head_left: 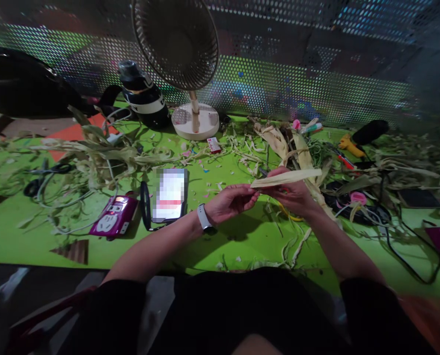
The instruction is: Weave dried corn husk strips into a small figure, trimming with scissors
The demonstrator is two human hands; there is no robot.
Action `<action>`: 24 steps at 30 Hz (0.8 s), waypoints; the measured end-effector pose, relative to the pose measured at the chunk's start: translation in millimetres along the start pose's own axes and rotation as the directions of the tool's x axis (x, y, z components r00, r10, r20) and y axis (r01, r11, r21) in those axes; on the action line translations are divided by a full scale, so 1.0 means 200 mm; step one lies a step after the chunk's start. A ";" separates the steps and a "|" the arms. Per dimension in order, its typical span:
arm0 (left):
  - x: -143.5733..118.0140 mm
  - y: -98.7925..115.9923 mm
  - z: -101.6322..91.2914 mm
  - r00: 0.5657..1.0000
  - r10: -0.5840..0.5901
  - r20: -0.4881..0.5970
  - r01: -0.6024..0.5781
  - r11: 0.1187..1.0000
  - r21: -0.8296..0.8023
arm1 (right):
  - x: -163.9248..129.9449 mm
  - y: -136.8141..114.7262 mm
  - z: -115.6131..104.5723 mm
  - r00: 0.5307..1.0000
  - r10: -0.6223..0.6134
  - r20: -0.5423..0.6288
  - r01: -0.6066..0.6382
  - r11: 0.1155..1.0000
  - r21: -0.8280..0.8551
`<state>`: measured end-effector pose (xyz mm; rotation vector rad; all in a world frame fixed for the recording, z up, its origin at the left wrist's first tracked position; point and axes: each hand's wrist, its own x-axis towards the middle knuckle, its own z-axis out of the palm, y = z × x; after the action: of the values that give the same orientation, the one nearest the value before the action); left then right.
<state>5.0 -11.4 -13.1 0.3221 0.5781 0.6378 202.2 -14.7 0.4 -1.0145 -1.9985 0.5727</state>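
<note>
A pale dried corn husk strip [288, 177] lies flat between my two hands above the green table [220, 236]. My left hand [230, 203], with a white watch on its wrist, pinches the strip's left end. My right hand [293, 191] grips the strip from below near its middle, fingers curled around it. A yellow loop shows under my right hand, partly hidden.
A phone [170, 195] on a stand and a purple power strip [113, 218] sit to the left. A fan [183, 59], a black bottle [144, 96], scissors [44, 177], husk piles [105, 153], a yellow glue gun [353, 145] and cables surround the work spot.
</note>
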 end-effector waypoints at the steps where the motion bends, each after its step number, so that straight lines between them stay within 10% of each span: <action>1: 0.00 0.00 0.00 1.000 -0.004 0.001 0.004 1.000 -0.013 | 0.00 -0.01 0.00 1.000 -0.016 -0.007 0.016 1.000 -0.015; 15: 0.02 0.00 -0.02 1.000 -0.010 0.012 0.010 1.000 0.003 | -0.01 -0.02 0.03 0.963 -0.262 0.069 0.271 0.927 -0.261; 24: -0.01 -0.02 0.00 0.985 0.173 -0.013 -0.169 0.974 0.148 | -0.04 -0.05 0.07 0.997 -0.070 0.015 0.070 0.904 -0.421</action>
<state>5.7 -15.3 -13.9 0.5066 0.6281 0.7683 188.2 -27.6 -3.8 -1.1865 -2.2009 0.0947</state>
